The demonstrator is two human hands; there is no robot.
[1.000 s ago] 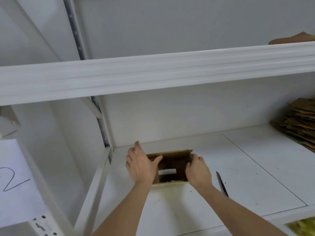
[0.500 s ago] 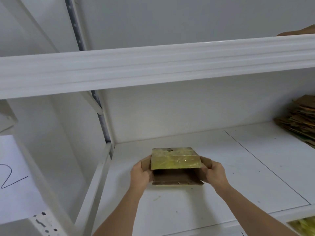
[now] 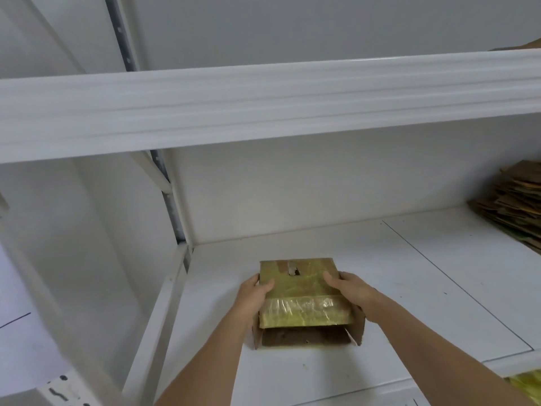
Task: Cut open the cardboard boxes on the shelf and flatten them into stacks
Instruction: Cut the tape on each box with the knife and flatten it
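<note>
A small cardboard box (image 3: 298,288) wrapped in yellowish shiny tape sits on the white shelf board (image 3: 409,288), its near end open with brown flaps spread out. My left hand (image 3: 254,291) grips the box's left side, thumb lying on the top face. My right hand (image 3: 348,285) grips the right side, thumb also on top. The top face has a torn patch of tape near its far edge. No knife shows in this view.
A stack of flattened cardboard (image 3: 515,206) lies at the shelf's far right. The upper shelf beam (image 3: 263,106) crosses overhead. A metal upright (image 3: 172,212) stands at the back left. Yellow taped material (image 3: 527,385) peeks from below at bottom right.
The box was lying with its open side up; both hands turned it over, pulled it nearer, and now hold it by the sides. The knife seen a second ago is out of view.
</note>
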